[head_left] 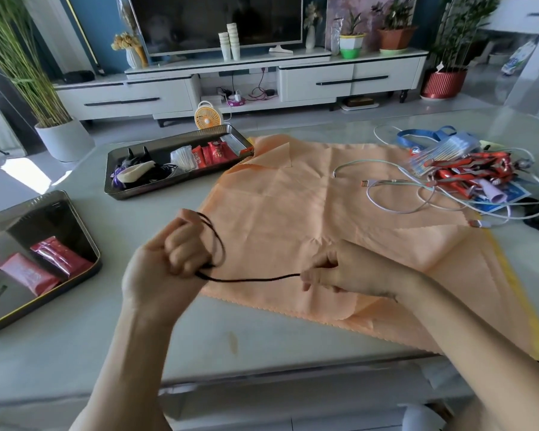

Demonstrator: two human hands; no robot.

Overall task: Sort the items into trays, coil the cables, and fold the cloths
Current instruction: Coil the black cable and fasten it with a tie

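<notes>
Left hand (171, 253) is raised just over the near edge of the pale glossy table (75, 353), fingers curled into a fist, with a thin black cable (252, 279) wound in loops round them. One strand of the cable runs taut across to the right hand (349, 272), which pinches its end between thumb and fingertips, other fingers loosely bent. Both hands hang above the near-left part of a large square peach-orange cloth (324, 197) spread flat on the table, creased, one far corner folded over. To the near left sits a dark reflective metal tray (44, 219) holding flat dark-red foil packets (56, 255). Farther back, a second rectangular metal tray (168, 141) touches the cloth's far-left corner and holds dark purple-and-black items, a clear pack of white sticks and bright red sachets (209, 154). At the far right lies an unsorted heap: tangled white charging cables (395, 209) partly on the cloth, red-and-silver wrappers (467, 175), a blue ribbon lanyard (417, 136). Beyond the table, a small round orange-and-white fan (207, 115) stands before a long white TV cabinet (315, 79).
</notes>
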